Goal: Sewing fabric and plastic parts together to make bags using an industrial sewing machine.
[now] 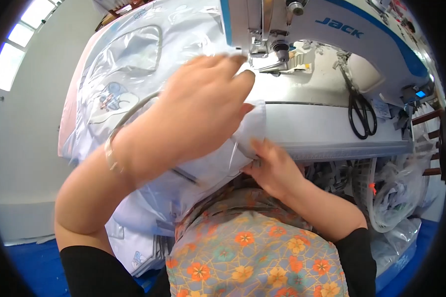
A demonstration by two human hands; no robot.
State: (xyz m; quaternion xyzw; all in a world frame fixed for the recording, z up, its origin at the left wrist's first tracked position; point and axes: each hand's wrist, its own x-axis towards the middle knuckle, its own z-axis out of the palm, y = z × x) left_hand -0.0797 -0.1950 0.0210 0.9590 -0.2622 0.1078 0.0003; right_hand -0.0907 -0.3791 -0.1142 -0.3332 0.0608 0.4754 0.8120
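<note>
Pinching the edge of the white cloth (178, 44) is what your right hand (274, 166) seems to be doing, with thumb and finger. Your left hand (205, 96) is hovering over or resting on the cloth, near the presser foot (272, 68). Its fingers are bending, but they are blurry, so I cannot tell if they are grasping anything. The cloth is lying mostly left of the white and blue sewing machine (349, 34), with a corner reaching between your hands.

You seem to be partway along. Grey trim (160, 47) is already going round a clear window (136, 47), so that part looks done. The edge by your right hand is maybe waiting for sewing, but no stitches are showing clearly. More white pieces (146, 255) are lying lower down; I cannot tell if they are finished or waiting.
</note>
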